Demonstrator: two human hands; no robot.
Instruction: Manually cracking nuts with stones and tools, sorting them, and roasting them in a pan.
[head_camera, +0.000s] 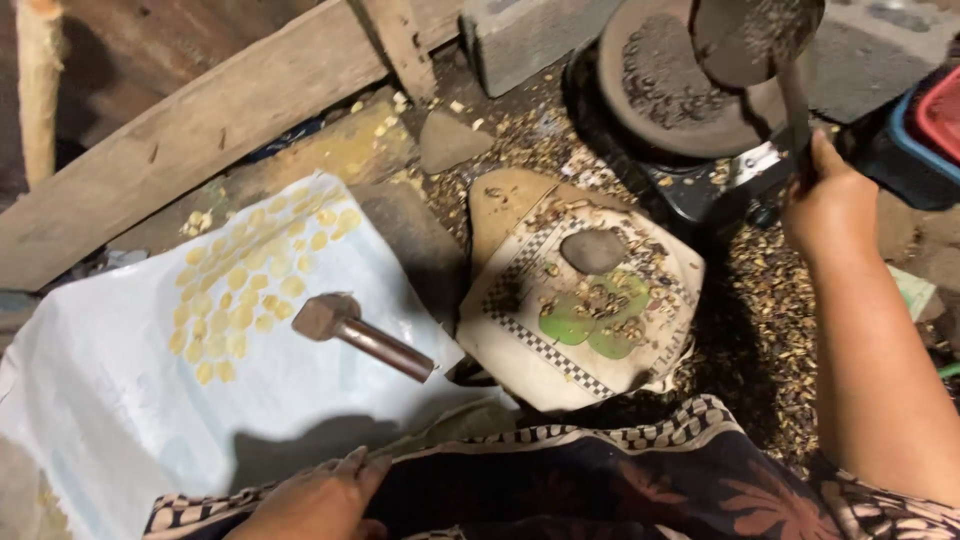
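- I see the right hand (828, 205) at the upper right of the frame, fingers wrapped tight around the handle of a long ladle (757, 40); its round bowl sits at the top edge, carrying dark grains.
- The ladle bowl hangs just over the round pan (660, 110), which holds more dark grains. The pan rests on a black stove (700, 190) at upper centre-right.
- The left hand (318, 497) lies at the bottom edge, left of centre, fingers loosely together and flat on the patterned cloth (600, 480) over the lap. It holds nothing that I can make out.
- A hammer (355, 333) with a blocky head and brown handle lies untouched on the white sheet (130, 400), centre-left, well apart from both hands.
- Flat yellow discs (240, 290) are spread in rows on the sheet, up and left of the hammer head.
- Centre frame: a cloth-covered block (570, 340) with a grey stone (593, 250) on top and husk bits scattered around it.
- Husks (760, 300) litter the ground between the block and the right forearm.
- A wooden beam (200, 130) crosses the upper left.
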